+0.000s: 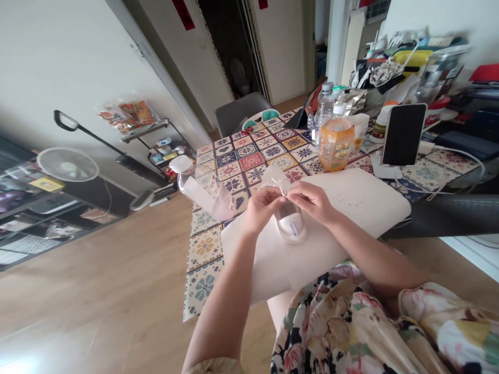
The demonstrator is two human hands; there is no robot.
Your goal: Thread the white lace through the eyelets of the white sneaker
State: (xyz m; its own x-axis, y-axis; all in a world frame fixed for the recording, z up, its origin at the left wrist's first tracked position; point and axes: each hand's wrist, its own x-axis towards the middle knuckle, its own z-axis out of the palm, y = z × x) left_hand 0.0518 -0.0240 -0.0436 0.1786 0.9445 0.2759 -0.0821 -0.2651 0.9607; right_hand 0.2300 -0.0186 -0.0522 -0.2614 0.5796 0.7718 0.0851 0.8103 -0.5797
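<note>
My left hand (264, 205) and my right hand (311, 200) meet over the front edge of the table, fingertips almost touching. Both pinch a thin white strip (284, 194). Beneath them lies a small white, shoe-shaped item (292, 228) with a rounded end towards me and a dark inside. Beyond the fingers, a pale translucent part (276, 177) sticks up; whether it belongs to the same item I cannot tell. It all rests on a large white sheet (323, 244) with small dark marks on its right part.
A large clear jar (208, 195) with a white lid stands left on the patterned tablecloth (249, 161). An orange-filled bottle (336, 143), a phone (404, 134) on a stand and a white cable (444, 179) are to the right. Red-handled scissors (249, 132) lie at the far edge.
</note>
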